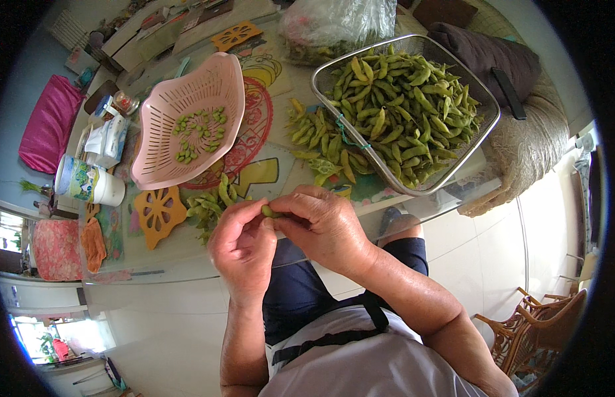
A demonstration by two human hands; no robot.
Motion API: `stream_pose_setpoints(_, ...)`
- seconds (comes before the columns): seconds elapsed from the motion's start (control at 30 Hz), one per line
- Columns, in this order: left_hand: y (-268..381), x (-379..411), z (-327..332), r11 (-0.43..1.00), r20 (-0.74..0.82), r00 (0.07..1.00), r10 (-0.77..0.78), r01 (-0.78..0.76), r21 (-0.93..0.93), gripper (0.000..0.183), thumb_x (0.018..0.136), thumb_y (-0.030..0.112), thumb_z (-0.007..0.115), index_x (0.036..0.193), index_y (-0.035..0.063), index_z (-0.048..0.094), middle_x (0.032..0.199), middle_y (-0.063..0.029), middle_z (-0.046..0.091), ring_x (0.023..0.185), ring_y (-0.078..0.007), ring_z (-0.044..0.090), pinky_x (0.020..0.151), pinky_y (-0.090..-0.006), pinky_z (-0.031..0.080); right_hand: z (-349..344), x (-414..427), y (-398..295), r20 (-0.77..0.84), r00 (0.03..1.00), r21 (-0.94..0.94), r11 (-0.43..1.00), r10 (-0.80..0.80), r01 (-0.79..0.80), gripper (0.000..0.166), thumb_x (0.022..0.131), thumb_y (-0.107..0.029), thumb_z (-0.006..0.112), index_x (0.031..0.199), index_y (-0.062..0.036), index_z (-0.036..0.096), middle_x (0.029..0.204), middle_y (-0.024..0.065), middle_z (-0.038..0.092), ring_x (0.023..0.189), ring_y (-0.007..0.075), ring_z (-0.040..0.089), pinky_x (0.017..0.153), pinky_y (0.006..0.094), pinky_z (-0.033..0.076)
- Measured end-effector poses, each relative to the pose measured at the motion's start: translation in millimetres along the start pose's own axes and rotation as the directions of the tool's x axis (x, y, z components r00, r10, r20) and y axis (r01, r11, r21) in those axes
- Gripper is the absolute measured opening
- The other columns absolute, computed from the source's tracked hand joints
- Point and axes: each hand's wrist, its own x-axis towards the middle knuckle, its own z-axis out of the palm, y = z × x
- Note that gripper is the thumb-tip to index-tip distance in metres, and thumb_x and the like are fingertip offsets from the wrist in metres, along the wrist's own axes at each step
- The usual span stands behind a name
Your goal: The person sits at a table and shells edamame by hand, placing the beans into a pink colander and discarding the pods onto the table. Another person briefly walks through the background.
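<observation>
A green soybean pod is pinched between the fingertips of my two hands, above the near edge of the glass-topped table. My left hand grips its left end, and my right hand holds it from the right. Just behind my left hand lies a small heap of pods. Shelled green beans lie scattered in a pink slotted plastic basket at the left. A wire mesh basket with a metal rim at the right is heaped with pods; more pods lie loose beside its left side.
A clear plastic bag with pods stands at the back. Orange flower-shaped trivets, a white tub and a tissue pack are at the left. A dark cushion lies at the right, with a rattan chair below.
</observation>
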Motion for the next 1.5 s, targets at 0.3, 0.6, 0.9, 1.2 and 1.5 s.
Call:
stream_pose_setpoints(0.3,0.5,1.5,-3.8,0.997,0.018,0.997,-0.075,0.074,0.033,0.029,0.099,-0.013,0.076,0.125,-0.0037,0.081,0.122,-0.0080,0.077,0.099,-0.0098,0.072,0.087,-0.0248,0.060,-0.8,0.8,1.6,0.003,0.999,-0.055,0.997,-0.052,0.052,0.019,0.093,-0.005,0.083,0.111,-0.0041,0.080,0.101,0.0189,0.076,0.096,0.0448,0.075,0.082,0.0506,0.061)
stream_pose_setpoints(0.6,-0.2,1.0,-9.1,0.997,0.059,0.995,-0.079,0.078,0.013,0.024,0.099,-0.015,0.076,0.121,-0.0056,0.081,0.119,-0.0096,0.078,0.096,-0.0125,0.076,0.083,-0.0260,0.063,-1.1,-1.5,1.9,0.023,0.996,-0.084,0.992,-0.090,0.092,0.019,0.091,-0.005,0.082,0.109,-0.0042,0.079,0.099,0.0173,0.076,0.096,0.0434,0.075,0.083,0.0504,0.062)
stream_pose_setpoints(0.9,-6.2,0.6,-11.3,0.987,0.060,0.990,-0.126,0.131,-0.089,0.022,0.101,-0.017,0.073,0.118,-0.0066,0.080,0.121,-0.0117,0.078,0.097,-0.0144,0.078,0.087,-0.0303,0.069,-1.7,-1.9,4.2,0.040,0.993,-0.047,0.992,-0.114,0.116,0.020,0.089,-0.001,0.079,0.109,-0.0052,0.080,0.100,0.0160,0.077,0.097,0.0417,0.076,0.084,0.0497,0.062)
stream_pose_setpoints(1.2,-2.6,3.1,-11.1,0.975,0.068,0.985,-0.160,0.168,-0.142,0.021,0.101,-0.017,0.070,0.115,-0.0043,0.078,0.120,-0.0118,0.079,0.090,-0.0145,0.074,0.080,-0.0310,0.066,-2.3,-1.8,7.5,0.059,0.991,-0.053,0.991,-0.120,0.123,0.021,0.097,-0.004,0.082,0.118,-0.0033,0.083,0.104,0.0124,0.081,0.099,0.0354,0.078,0.086,0.0434,0.064)
stream_pose_setpoints(1.5,-2.5,7.2,-8.1,0.978,0.043,0.985,-0.168,0.172,-0.115,0.019,0.098,-0.015,0.074,0.113,-0.0039,0.077,0.114,-0.0051,0.074,0.094,-0.0102,0.069,0.082,-0.0265,0.059,-4.4,0.8,4.4,0.071,0.995,0.040,0.997,-0.076,0.074,0.016,0.099,-0.013,0.083,0.109,-0.0010,0.080,0.096,0.0196,0.078,0.091,0.0426,0.076,0.080,0.0498,0.061)
